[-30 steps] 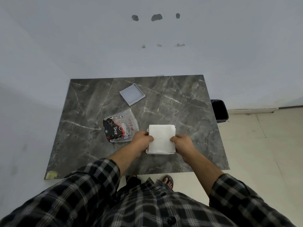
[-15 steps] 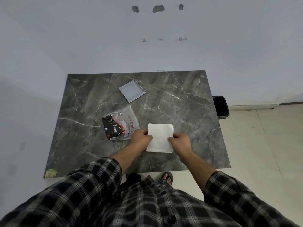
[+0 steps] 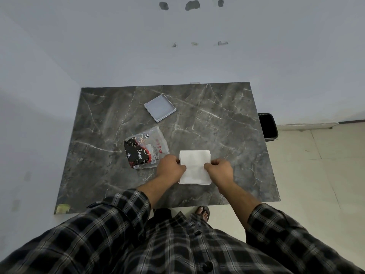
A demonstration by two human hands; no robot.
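Observation:
A white stack of tissues lies near the front of the dark marble table. My left hand grips its left edge with curled fingers. My right hand grips its right edge the same way. Whatever is under the stack is hidden. Just left of my left hand lies a flattened clear and black plastic wrapper with red print.
A shallow square grey lid lies further back on the table. A black bin stands on the tiled floor beyond the table's right edge. White walls close off the back and left. My sandalled foot shows below the front edge.
The white box rim that showed around the stack a second ago is no longer visible. Both hands kept their hold on the stack's sides.

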